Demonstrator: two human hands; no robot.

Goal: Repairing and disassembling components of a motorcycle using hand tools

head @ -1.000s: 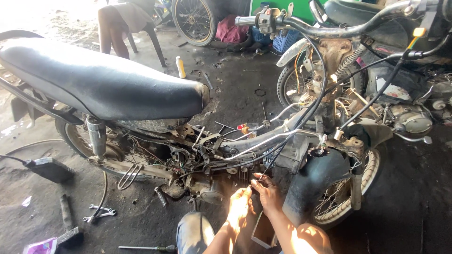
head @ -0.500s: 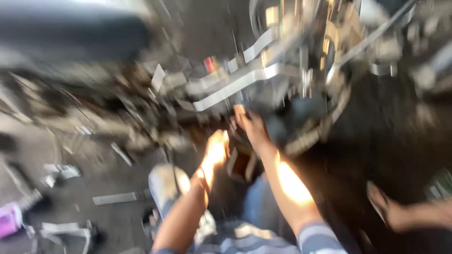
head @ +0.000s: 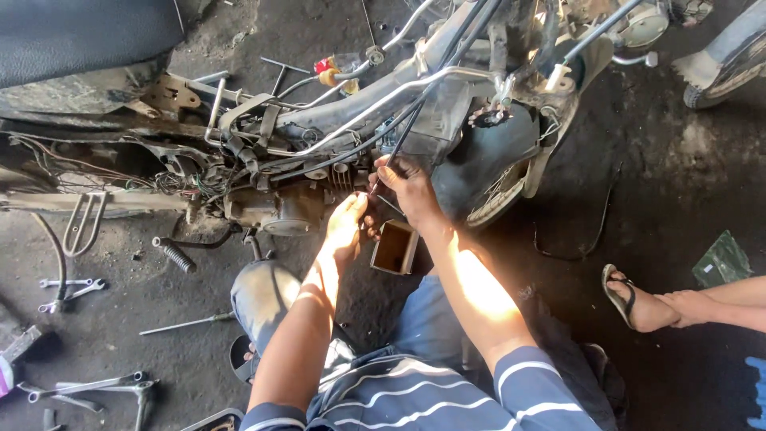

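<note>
I crouch beside a stripped motorcycle (head: 263, 136) with its frame tubes and wiring bare. My right hand (head: 408, 185) reaches up to the engine (head: 279, 209) and pinches a thin dark rod-like tool (head: 381, 169) whose tip is lost among the cables. My left hand (head: 345, 226) sits just below and left of it, fingers curled near the engine case; what it holds is hidden. Between my wrists, on the ground, lies a small open brown box (head: 394, 247).
Wrenches (head: 68, 284) and more spanners (head: 88, 388) lie on the oily ground at the left, with a long screwdriver (head: 187, 322). The front wheel (head: 495, 187) stands right of my hands. Another person's sandalled foot (head: 634, 299) rests at the right.
The view has dropped and moved closer to the engine. Both hands have stayed at the same spot by the engine, above the small box.
</note>
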